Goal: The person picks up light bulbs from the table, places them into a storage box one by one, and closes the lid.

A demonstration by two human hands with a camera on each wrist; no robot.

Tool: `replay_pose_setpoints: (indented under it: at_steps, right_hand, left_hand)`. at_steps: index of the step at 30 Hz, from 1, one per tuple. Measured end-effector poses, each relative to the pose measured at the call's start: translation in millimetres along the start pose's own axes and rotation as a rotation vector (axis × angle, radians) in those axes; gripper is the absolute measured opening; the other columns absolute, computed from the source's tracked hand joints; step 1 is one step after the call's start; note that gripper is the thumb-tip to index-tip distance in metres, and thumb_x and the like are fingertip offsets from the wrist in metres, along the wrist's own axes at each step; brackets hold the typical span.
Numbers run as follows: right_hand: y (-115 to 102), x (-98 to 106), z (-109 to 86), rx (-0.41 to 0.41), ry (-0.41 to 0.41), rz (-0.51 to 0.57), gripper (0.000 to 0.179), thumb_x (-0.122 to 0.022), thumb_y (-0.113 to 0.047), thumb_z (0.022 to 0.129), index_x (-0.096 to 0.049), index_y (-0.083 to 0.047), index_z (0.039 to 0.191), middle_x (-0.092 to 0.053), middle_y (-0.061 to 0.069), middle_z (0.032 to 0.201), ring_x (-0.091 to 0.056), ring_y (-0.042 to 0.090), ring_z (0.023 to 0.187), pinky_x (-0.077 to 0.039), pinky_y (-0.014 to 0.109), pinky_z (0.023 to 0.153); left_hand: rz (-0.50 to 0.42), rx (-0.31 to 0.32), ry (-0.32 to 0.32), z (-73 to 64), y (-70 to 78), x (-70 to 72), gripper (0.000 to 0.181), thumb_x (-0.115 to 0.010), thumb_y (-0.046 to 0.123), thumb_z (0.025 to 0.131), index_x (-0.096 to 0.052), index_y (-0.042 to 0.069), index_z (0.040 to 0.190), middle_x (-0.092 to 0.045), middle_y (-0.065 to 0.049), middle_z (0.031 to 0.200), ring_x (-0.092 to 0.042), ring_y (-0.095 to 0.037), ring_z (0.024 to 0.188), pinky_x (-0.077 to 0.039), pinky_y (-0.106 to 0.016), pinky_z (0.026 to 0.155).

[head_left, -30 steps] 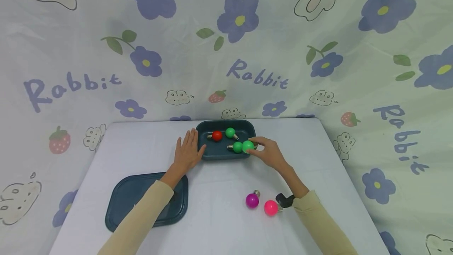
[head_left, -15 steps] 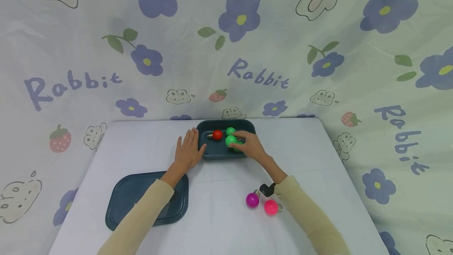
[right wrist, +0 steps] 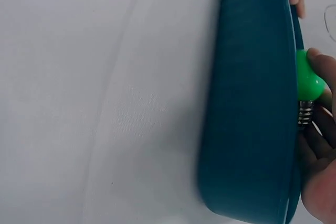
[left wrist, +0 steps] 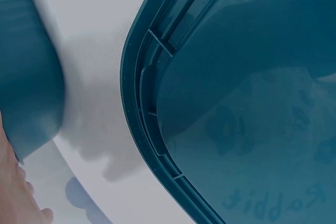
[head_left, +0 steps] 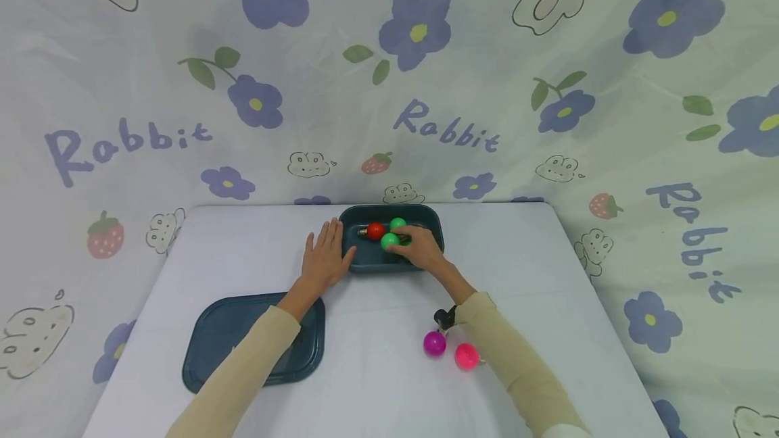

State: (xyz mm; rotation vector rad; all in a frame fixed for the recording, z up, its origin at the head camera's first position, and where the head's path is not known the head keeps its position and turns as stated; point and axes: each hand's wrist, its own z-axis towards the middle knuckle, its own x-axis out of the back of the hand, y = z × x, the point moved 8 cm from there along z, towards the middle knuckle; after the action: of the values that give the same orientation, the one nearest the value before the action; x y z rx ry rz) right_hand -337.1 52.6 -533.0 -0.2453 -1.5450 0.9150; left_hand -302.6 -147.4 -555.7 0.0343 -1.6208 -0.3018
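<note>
Behind the white table (head_left: 371, 350), a wall cloth (head_left: 316, 113) with printed flowers and the word "Rabbit" is hung. At the middle of the table's far edge a dark box (head_left: 377, 269) is placed; in it a red bulb (head_left: 375, 230) and a second green bulb (head_left: 398, 223) are seen. A held green bulb (head_left: 389, 242) is pinched by thumb and fingers of the right hand (head_left: 422, 247). One second ago it was above the box's right end; since then it has been carried inward, close to the red bulb. A third green bulb is now covered by this hand. By the left hand (head_left: 324, 255), fingers straight, nothing is grasped; it is kept against the box's left end. The placing appears nearly finished, but no release has been made. A purple bulb (head_left: 435, 344) and a pink bulb (head_left: 466, 356) are left outside, somewhat toward the right edge; toward the left edge, a lid-like tray (head_left: 216, 330) is lying.
</note>
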Motion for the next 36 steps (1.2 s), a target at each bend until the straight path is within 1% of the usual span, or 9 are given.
replay_pose_setpoints:
  at_steps: [5,10,13,19,23,30,36]
  right_hand:
    - [3,-5,5.2,-0.011,-0.002,-0.018,0.045,-0.079,-0.031,0.088,-0.07,-0.007,0.125,-0.067,0.011,0.125,-0.061,0.027,0.111,-0.049,0.042,0.097]
    - [6,-8,8.0,-0.033,-0.007,-0.02,0.045,-0.079,-0.031,0.088,-0.07,-0.007,0.126,-0.067,0.011,0.126,-0.061,0.026,0.114,-0.048,0.041,0.099]
    - [8,-10,8.9,-0.041,-0.004,-0.029,0.045,-0.078,-0.03,0.089,-0.069,-0.007,0.126,-0.066,0.011,0.127,-0.06,0.025,0.114,-0.047,0.04,0.1]
    - [6,-13,10.6,-0.011,0.008,-0.068,0.044,-0.079,-0.028,0.088,-0.07,-0.005,0.124,-0.065,0.013,0.126,-0.06,0.026,0.113,-0.047,0.039,0.1]
    - [5,-15,12.3,-0.001,0.001,-0.095,0.044,-0.08,-0.028,0.087,-0.07,-0.004,0.123,-0.064,0.013,0.126,-0.059,0.026,0.115,-0.046,0.039,0.101]
    - [9,-18,13.1,-0.028,-0.014,-0.09,0.046,-0.081,-0.028,0.086,-0.07,-0.003,0.124,-0.06,0.015,0.126,-0.059,0.027,0.112,-0.048,0.038,0.099]
    - [11,-20,12.8,-0.046,-0.033,-0.104,0.046,-0.08,-0.029,0.087,-0.07,-0.003,0.124,-0.061,0.013,0.124,-0.059,0.025,0.109,-0.049,0.038,0.097]
  left_hand:
    - [-0.006,0.01,-0.013,-0.9,-1.3,-0.2,0.076,-0.036,0.048,0.106,-0.01,-0.001,0.159,-0.006,-0.017,0.165,-0.005,-0.033,0.151,-0.006,-0.057,0.118]
    - [-0.026,0.014,-0.027,-1.9,0.0,1.2,0.076,-0.035,0.047,0.106,-0.008,-0.001,0.159,-0.004,-0.016,0.166,-0.002,-0.031,0.152,-0.003,-0.056,0.118]
    - [-0.03,0.013,-0.033,-2.1,1.3,1.6,0.076,-0.035,0.047,0.106,-0.007,0.0,0.159,-0.004,-0.016,0.166,-0.002,-0.031,0.152,-0.003,-0.055,0.118]
    - [-0.027,0.017,-0.033,-3.3,0.8,0.8,0.076,-0.036,0.047,0.106,-0.008,-0.001,0.159,-0.004,-0.017,0.166,-0.002,-0.032,0.152,-0.001,-0.056,0.118]
    - [-0.023,0.02,-0.029,-2.8,-0.1,1.0,0.076,-0.036,0.047,0.106,-0.008,-0.001,0.159,-0.005,-0.017,0.166,-0.002,-0.032,0.152,-0.002,-0.056,0.118]
    - [-0.011,0.015,-0.027,-1.1,-1.1,-0.3,0.076,-0.035,0.048,0.106,-0.008,-0.001,0.159,-0.005,-0.017,0.166,-0.003,-0.032,0.152,-0.005,-0.056,0.118]
    - [-0.008,0.013,-0.025,-2.1,0.5,1.2,0.076,-0.035,0.048,0.106,-0.009,-0.001,0.158,-0.006,-0.017,0.166,-0.004,-0.032,0.152,-0.006,-0.057,0.118]
